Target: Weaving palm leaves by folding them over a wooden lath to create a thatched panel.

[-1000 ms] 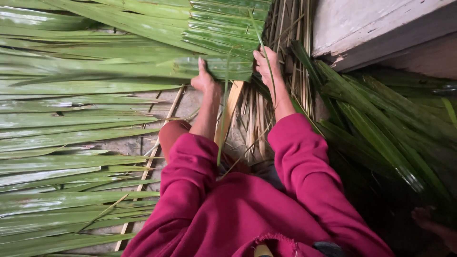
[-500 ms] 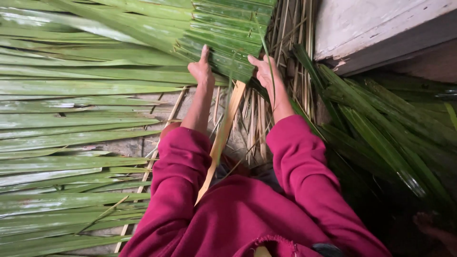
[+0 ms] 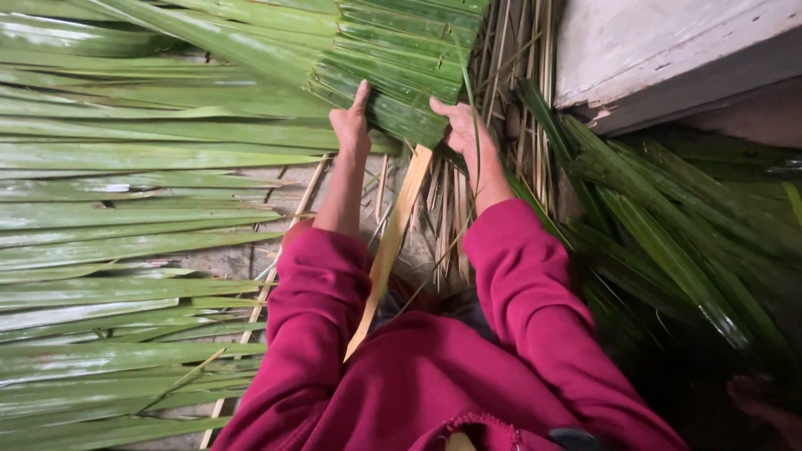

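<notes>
A panel of folded green palm leaves (image 3: pixel 401 63) lies at the top middle, threaded on a pale wooden slat (image 3: pixel 393 242) that runs down toward my body. My left hand (image 3: pixel 351 125) grips the panel's lower left edge, thumb up on the leaves. My right hand (image 3: pixel 462 125) grips the panel's lower right edge, next to the slat's upper end. Both arms are in magenta sleeves (image 3: pixel 518 276).
Long loose green palm leaves (image 3: pixel 125 217) spread over the ground at left. More dark green leaves (image 3: pixel 668 242) pile at right. Dry pale leaf ribs (image 3: pixel 510 75) lie behind my right hand. A weathered wooden beam (image 3: pixel 660 50) crosses the top right.
Both hands shifted up the panel's lower edge and the panel tilted, its edge now slanting down to the right. The thin green strip hanging by the slat is gone from view.
</notes>
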